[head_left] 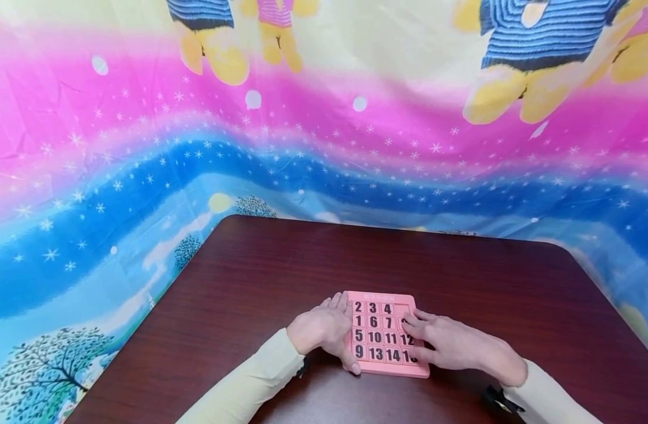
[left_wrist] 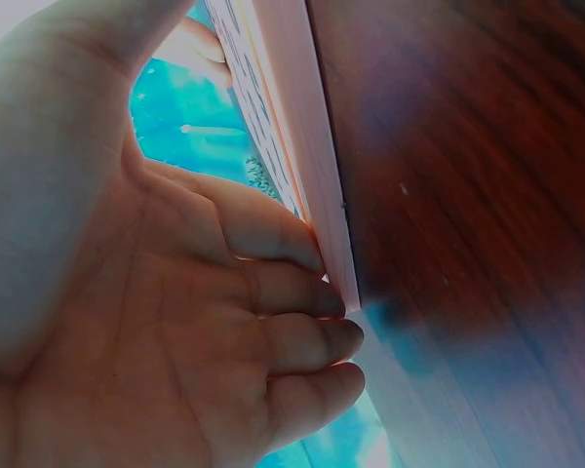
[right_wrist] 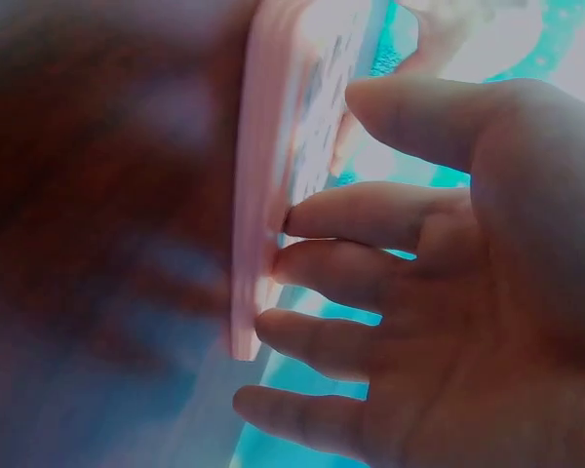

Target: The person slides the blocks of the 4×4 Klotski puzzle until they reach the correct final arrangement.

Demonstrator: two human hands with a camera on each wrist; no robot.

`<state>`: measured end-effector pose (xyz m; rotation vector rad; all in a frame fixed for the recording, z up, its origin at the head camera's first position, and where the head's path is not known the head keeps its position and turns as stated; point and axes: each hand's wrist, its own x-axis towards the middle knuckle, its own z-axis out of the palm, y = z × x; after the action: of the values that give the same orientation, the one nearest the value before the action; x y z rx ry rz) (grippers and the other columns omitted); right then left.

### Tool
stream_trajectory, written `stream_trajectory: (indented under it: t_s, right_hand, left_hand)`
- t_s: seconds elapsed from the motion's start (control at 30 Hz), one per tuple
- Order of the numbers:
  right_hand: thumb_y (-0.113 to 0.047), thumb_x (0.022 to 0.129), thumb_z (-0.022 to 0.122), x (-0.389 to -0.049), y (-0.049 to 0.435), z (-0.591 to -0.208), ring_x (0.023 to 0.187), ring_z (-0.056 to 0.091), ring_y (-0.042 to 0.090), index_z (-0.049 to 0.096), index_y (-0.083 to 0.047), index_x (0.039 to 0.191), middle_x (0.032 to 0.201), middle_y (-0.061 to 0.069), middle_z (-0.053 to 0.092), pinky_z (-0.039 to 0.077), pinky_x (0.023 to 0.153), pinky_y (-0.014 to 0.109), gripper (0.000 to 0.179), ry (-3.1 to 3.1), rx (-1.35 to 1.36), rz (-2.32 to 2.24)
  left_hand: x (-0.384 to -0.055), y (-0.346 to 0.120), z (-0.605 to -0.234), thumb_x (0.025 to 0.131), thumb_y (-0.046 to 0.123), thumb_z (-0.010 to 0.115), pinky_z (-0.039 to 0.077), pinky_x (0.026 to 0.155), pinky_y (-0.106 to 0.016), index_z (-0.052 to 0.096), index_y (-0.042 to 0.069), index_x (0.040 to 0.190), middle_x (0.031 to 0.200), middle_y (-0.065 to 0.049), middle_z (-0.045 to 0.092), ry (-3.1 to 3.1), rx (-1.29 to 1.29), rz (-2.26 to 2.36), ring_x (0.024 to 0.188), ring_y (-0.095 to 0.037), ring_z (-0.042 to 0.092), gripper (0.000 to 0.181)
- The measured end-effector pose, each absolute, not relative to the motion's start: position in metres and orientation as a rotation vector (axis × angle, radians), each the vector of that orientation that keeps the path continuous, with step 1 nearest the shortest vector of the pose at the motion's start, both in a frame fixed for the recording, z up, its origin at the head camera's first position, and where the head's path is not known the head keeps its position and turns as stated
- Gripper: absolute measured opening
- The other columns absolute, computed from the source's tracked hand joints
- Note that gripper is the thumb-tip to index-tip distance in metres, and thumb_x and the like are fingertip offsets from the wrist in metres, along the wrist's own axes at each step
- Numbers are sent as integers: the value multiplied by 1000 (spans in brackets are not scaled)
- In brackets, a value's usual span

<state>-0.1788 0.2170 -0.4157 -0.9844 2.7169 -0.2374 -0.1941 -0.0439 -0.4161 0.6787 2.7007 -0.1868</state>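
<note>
A pink sliding number puzzle [head_left: 391, 367] lies flat on the table, black numerals on its square tiles. Its top row reads 2, 3, 4, with a recessed gap [head_left: 402, 308] at the right end. Along the puzzle's left edge rests my left hand [head_left: 326, 327], thumb by the lower left corner; in the left wrist view its fingers [left_wrist: 292, 288] lie loosely against the frame's side. From the right, my right hand [head_left: 451, 341] reaches over the frame, its extended index finger touching a tile under the gap. Its fingers partly cover the right column, including the 15 tile.
The dark brown wooden table [head_left: 281, 259] has rounded far corners. Behind it hangs a colourful cloth backdrop [head_left: 324, 135] with bears, snowflakes and trees. A black strap [head_left: 501, 400] sits at the right sleeve cuff.
</note>
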Motion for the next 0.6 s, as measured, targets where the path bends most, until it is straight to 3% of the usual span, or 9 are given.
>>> stream_trajectory:
  t_s: [0.23,0.6]
  right_hand:
    - [-42,96,58,-185,205,-409,144,35,39,53,-7,141,152,15,45,37,111,59,57,2704,-948,-229]
    - [-45,96,58,-198,183,-410,144,34,43,52,-8,142,153,19,42,36,112,59,60,2673,-1054,-217]
  left_hand:
    - [-193,-44,-416,59,77,76,20,125,-35,23,1,155,164,-17,15,2690,669,-156,153,-28,17,134]
    - [-194,-45,-416,58,79,75,21,125,-35,24,1,154,164,-18,17,2697,684,-171,152,-28,19,134]
